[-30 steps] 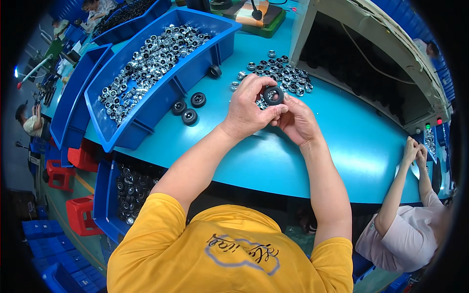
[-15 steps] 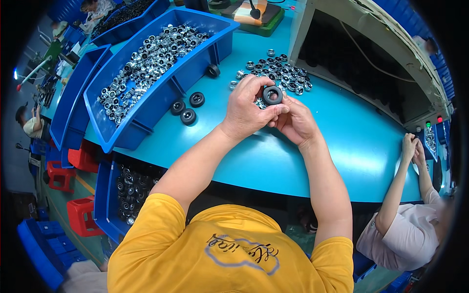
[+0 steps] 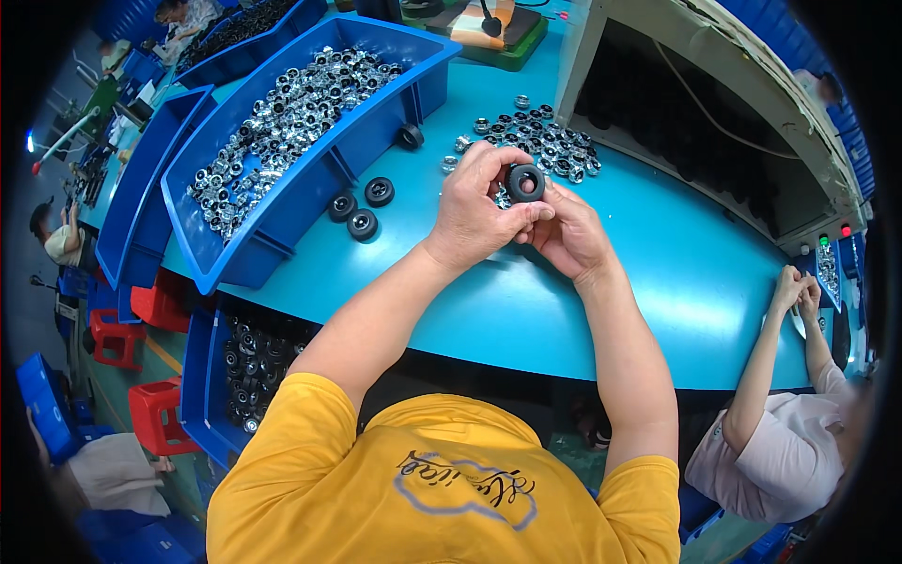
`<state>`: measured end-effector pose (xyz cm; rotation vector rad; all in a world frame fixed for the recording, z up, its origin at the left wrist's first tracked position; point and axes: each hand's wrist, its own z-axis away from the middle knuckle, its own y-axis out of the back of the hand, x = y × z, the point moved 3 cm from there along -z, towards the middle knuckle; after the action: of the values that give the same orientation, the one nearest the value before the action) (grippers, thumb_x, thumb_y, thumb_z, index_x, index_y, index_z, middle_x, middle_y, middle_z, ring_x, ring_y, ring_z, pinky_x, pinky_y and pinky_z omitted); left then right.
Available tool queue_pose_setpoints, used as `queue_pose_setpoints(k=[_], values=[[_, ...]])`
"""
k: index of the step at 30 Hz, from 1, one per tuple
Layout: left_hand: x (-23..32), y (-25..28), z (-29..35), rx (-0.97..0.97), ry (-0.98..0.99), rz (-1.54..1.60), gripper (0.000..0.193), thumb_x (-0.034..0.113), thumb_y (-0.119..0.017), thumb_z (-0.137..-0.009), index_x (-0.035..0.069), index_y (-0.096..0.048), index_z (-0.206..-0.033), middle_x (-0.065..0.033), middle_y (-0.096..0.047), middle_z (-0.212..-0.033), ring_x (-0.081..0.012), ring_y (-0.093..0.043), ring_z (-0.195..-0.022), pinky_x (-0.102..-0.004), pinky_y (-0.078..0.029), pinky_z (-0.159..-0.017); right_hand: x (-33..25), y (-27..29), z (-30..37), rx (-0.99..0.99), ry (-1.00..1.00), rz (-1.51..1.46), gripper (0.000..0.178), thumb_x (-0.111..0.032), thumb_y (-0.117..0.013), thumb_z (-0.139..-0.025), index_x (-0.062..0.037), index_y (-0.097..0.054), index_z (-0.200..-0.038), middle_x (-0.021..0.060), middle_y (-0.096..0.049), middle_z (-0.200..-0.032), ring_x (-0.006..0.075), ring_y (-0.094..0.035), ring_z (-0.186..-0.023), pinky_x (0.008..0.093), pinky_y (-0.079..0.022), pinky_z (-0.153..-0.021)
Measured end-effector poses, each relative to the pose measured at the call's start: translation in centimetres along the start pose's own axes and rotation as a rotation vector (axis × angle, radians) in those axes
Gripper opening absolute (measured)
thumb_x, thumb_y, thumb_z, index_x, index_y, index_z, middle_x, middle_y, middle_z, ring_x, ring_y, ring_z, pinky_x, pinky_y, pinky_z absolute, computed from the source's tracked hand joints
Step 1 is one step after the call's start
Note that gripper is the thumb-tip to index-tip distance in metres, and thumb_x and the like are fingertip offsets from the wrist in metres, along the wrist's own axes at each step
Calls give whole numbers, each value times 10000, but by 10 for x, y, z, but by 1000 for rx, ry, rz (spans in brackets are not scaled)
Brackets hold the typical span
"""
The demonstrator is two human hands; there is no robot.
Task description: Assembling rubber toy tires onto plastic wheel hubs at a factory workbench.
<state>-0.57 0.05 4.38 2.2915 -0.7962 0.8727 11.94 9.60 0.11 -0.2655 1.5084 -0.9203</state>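
Observation:
Over the blue-green table (image 3: 451, 301), both my hands hold a small black rubber tire (image 3: 526, 197). My left hand (image 3: 470, 205) grips it from the left, with curled fingers over the top and the thumb below. From the right, my right hand (image 3: 575, 235) pinches it, and a fingertip shows through the hole. Some shiny silver bits appear between my hands; I cannot tell whether they are held or lie behind. Beyond my hands lies a loose pile of chrome wheel hubs (image 3: 550, 141). Left of them are several tires with hubs inside, one being a finished-looking wheel (image 3: 362, 224).
A large blue bin (image 3: 282, 211) full of chrome hubs stands at the left. A light-framed machine opening (image 3: 695, 122) with dark contents rises at the right. Another person's hands (image 3: 797, 287) work at the right edge. Below the table's left side is a blue crate (image 3: 202, 395) of wheels.
The tire has turned slightly in my fingers; my arms stay put. At the lower left, another person and blue crates have shifted. The right-hand co-worker's hands have moved a little lower.

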Motion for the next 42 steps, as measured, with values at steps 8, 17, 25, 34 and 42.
queue_pose_setpoints(k=[8, 17, 25, 34, 42], values=[[0, 0, 1, -11, 61, 37, 589, 276, -982, -649, 65, -702, -1123, 5, -583, -896, -94, -491, -717, -236, -425, -610, -3, -4, 0, 30, 30, 45, 288, -322, -504, -1100, -67, -619, -1169, 22, -661, -938, 140, -632, -816, 325, -542, -734], [1, 1, 1, -20, 76, 28, 589, 261, -980, -650, 66, -702, -1131, 0, -601, -914, -102, -534, -741, -239, -455, -631, -3, -6, 0, 28, 38, 54, 315, -343, -501, -1103, -61, -623, -1171, 22, -663, -942, 133, -628, -812, 309, -536, -717], [-5, 0, 0, -61, -18, -59, 530, 250, -925, -765, 60, -672, -1191, -14, -619, -925, -114, -544, -746, -265, -480, -657, -8, -6, -1, 102, 169, 154, 293, -346, -644, -1042, -55, -682, -1062, 5, -668, -887, 100, -607, -757, 275, -505, -658], [-34, -8, 2, -146, 613, 950, 370, 232, -658, -1038, -11, -517, -1280, -127, -700, -1050, -184, -701, -860, -331, -617, -766, -28, -16, 12, 533, 624, 701, 259, -268, -708, -1013, -21, -750, -947, -7, -672, -756, 49, -540, -588, 227, -438, -551], [-37, -8, 4, -206, 666, 1129, 477, 268, -688, -1015, 4, -482, -1355, -184, -701, -1112, -212, -704, -914, -378, -612, -828, -54, 29, 17, 838, 489, 1757, 221, -247, -816, -829, -123, -757, -1003, 66, -671, -976, 260, -647, -936, 419, -542, -822]])
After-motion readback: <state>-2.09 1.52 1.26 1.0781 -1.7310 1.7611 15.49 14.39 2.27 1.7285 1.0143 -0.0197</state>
